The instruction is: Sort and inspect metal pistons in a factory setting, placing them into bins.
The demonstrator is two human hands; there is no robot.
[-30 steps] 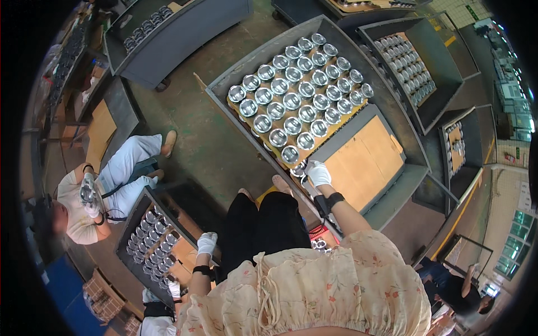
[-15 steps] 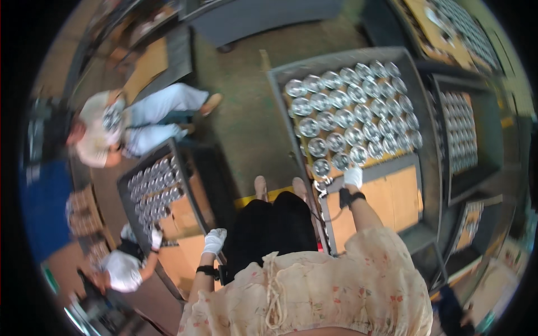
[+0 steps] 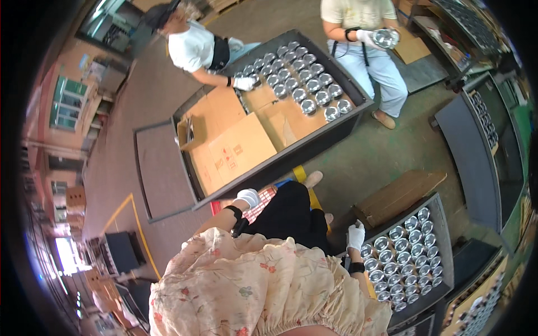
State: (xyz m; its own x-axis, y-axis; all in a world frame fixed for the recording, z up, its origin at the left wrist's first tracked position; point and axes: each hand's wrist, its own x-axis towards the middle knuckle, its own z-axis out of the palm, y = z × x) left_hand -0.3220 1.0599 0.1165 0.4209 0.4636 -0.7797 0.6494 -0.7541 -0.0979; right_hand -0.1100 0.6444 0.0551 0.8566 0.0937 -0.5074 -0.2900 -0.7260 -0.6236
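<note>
Inside the lower-right bin (image 3: pixel 444 229), metal cups (image 3: pixel 401 245) stand in rows, just right of the gloved right hand (image 3: pixel 355 236), the nearer one; round tops, no clear long axis. Its fingers: cannot tell whether spread or closed. Left hand (image 3: pixel 247 199), near a red basket (image 3: pixel 263 210): likewise unclear. Red marks on cardboard (image 3: pixel 246 140); no brand legible.

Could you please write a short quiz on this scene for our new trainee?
1. Which is nearer the red crate: the wearer's left hand or right hand?
2. True or false: the cart just beyond the red crate holds only cardboard.
3. Fill the gap: the co-worker in the cream shirt holds a shiny part, wearing ... gloves.

Key: 1. Left hand. 2. False; metal cylinders are there too. 3. White.
</note>
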